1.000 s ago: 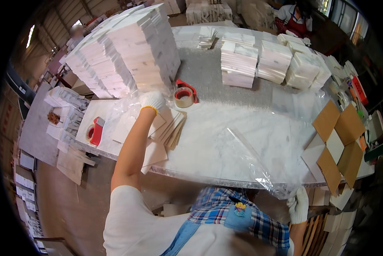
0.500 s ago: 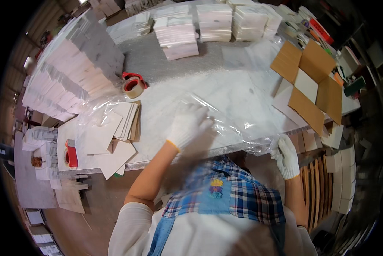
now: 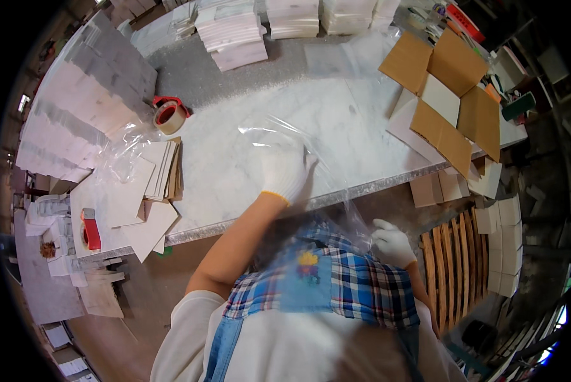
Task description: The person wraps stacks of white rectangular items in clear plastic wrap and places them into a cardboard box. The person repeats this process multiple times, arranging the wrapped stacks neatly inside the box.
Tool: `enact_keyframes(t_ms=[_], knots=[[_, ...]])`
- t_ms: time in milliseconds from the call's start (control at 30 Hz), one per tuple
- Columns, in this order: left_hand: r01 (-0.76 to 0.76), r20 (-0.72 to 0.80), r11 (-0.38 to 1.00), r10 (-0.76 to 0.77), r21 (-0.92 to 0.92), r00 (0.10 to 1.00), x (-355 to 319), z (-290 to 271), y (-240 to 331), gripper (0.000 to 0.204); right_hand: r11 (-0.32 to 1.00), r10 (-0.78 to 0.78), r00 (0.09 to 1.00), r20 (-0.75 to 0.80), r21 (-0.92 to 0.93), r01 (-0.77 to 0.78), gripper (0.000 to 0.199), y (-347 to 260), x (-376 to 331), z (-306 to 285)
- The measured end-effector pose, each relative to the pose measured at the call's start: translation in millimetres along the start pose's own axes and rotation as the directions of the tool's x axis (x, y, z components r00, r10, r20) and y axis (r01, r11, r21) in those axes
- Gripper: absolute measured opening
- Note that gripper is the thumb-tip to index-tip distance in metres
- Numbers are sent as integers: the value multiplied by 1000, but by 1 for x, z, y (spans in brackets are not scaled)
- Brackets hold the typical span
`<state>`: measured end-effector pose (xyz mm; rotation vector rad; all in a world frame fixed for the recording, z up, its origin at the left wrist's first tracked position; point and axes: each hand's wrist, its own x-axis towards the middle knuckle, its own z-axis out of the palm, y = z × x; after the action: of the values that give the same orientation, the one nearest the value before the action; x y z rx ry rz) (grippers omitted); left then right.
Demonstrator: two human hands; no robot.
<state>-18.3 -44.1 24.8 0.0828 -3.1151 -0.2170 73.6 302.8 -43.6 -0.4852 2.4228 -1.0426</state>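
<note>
A clear plastic bag (image 3: 344,184) stretches from the tabletop over the near edge toward my waist. My left hand (image 3: 284,167), in a white glove with a yellow cuff, lies at its far end on the table. Plastic covers those fingers, and whether they are inside or under the film I cannot tell. My right hand (image 3: 392,244), gloved too, is off the table's edge in front of my body, its fingers closed on the bag's near end.
At left are a tall stack of white tiles (image 3: 88,83), a tape dispenser (image 3: 169,116), loose white boards (image 3: 148,219) and a red-handled tape roll (image 3: 90,229). More tile stacks (image 3: 231,32) stand at the back. An open cardboard box (image 3: 425,127) sits right; below is a slatted pallet (image 3: 454,267).
My right hand has drawn in toward my body, pulling the bag's near end off the table. My left hand stays on the tabletop under plastic. The view has shifted slightly.
</note>
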Motion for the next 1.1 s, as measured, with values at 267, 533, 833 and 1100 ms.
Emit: enact_keyframes(t_ms=[267, 533, 833, 1100], knots=[[-23, -192, 992, 46, 123, 980, -2, 13, -1, 40, 984, -26, 853, -522, -162, -69, 20, -46, 42, -21], [-107, -374, 994, 88, -31, 923, -2, 31, 4, 22, 941, -1, 937, -350, -318, -118, 47, -145, 163, 8], [-219, -416, 939, 94, -264, 904, 2, 23, 13, 19, 991, 134, 921, -367, 79, -113, 32, -141, 172, 22], [-189, -373, 966, 111, -179, 921, 4, 41, 19, 27, 674, 283, 956, -82, 726, -137, 77, -137, 174, 3]])
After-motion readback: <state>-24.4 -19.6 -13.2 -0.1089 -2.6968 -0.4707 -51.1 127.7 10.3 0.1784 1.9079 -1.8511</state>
